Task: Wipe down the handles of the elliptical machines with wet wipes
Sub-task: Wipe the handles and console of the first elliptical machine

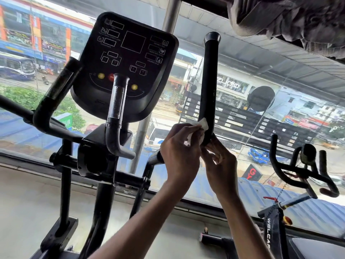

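Both hands met at the foot of the elliptical's upright handle (210,81). The left hand (179,146) had its fingers curled round a white wet wipe (203,124) and pressed it to the handle's left face, while the right hand (220,161), just below, pinched the handle's base with curled fingers. Left of that grip stood the short inner handle (116,101) with the dark console (127,58) above it; to the right, well apart, were a spin bike's handlebars (273,150).
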{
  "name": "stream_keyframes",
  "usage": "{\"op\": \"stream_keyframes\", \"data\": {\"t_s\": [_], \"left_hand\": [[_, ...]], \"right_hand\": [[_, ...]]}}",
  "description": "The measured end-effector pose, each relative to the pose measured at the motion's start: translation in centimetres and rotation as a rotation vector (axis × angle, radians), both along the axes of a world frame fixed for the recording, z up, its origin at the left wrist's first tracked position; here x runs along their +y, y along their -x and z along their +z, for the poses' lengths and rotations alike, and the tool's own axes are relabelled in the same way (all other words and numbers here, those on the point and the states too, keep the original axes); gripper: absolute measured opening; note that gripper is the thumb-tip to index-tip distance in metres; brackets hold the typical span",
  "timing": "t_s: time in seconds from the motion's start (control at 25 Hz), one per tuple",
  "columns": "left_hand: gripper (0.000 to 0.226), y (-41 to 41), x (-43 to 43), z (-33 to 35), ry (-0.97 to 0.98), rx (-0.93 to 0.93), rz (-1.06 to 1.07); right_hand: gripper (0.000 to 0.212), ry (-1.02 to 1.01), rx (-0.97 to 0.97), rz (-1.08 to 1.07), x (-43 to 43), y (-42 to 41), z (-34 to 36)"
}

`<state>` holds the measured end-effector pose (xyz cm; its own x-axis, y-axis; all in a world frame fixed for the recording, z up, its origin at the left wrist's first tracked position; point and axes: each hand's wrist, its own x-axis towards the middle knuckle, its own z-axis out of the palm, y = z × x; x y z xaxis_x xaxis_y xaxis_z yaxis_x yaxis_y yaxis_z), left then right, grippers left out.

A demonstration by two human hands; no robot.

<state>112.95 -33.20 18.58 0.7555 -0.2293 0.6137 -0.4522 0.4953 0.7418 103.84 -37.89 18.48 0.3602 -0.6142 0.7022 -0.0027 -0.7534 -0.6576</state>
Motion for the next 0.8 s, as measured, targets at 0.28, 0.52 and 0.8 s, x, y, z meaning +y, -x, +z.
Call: {"op": "stream_keyframes", "data": {"t_s": [0.28,0.52,0.8], "left_hand": [[0.001,-2.2,-2.2,5.2,-0.005,0.02,-0.007],[0.018,-0.9,-1.0,2.7,-0.069,-0.042,-0.062],[0.01,-2.5,-3.4,8.0,-0.065,0.028,0.011]], "right_hand": [[0.05,0.0,-0.002,-0.007,-0.5,0.1,-0.6],[0.049,0.023,0.031,-0.04,-0.6,0.2,-0.5],[0.044,0.02,0.044,-0.043,-0.6,0.4,-0.7]]}}
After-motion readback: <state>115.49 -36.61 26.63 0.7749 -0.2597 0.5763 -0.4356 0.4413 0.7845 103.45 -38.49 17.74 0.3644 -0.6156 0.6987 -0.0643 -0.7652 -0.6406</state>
